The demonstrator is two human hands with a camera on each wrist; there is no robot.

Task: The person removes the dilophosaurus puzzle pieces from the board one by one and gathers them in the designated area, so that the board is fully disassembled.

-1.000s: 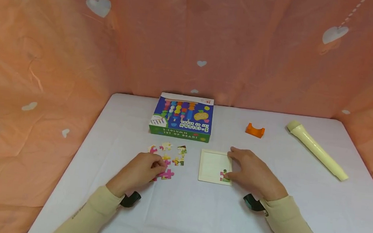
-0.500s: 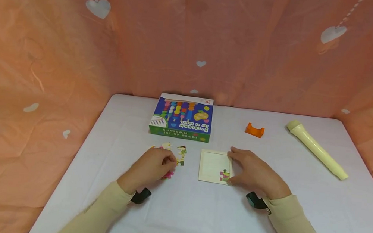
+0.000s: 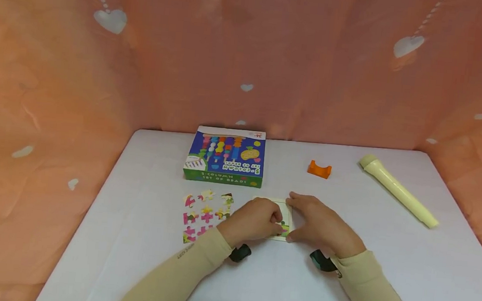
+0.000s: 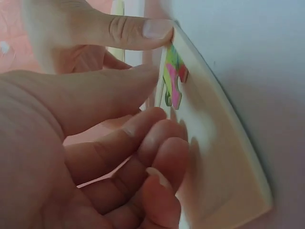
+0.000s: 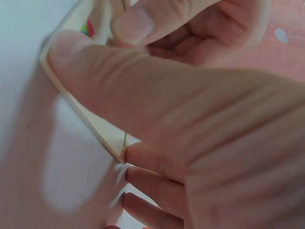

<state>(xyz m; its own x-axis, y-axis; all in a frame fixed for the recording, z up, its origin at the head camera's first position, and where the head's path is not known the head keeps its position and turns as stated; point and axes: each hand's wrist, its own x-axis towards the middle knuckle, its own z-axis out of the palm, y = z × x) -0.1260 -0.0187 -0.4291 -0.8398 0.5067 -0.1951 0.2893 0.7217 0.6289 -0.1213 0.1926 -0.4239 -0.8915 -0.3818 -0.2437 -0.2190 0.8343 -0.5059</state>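
My left hand (image 3: 253, 222) reaches over a square wooden puzzle tray (image 3: 286, 212) and hides its left side. In the left wrist view, its thumb (image 4: 114, 93) points at a green and pink puzzle piece (image 4: 174, 78) in the tray's corner, fingertips close beside it and loosely curled. My right hand (image 3: 321, 223) holds the tray at its right side. The right wrist view has the right thumb (image 5: 71, 45) on the near corner and the other fingers by the far end. Several loose puzzle pieces (image 3: 207, 216) lie in rows left of the tray.
A blue and green bead-set box (image 3: 225, 156) lies behind the loose pieces. Farther right are an orange curved block (image 3: 319, 169) and a long pale-yellow tube (image 3: 398, 190) with a wider end. Orange cloth (image 3: 250, 49) hangs around the white table (image 3: 132, 198).
My left hand has moved right, from over the loose pieces to the tray. The right hand stays at the tray's right side. The head view has shifted slightly.
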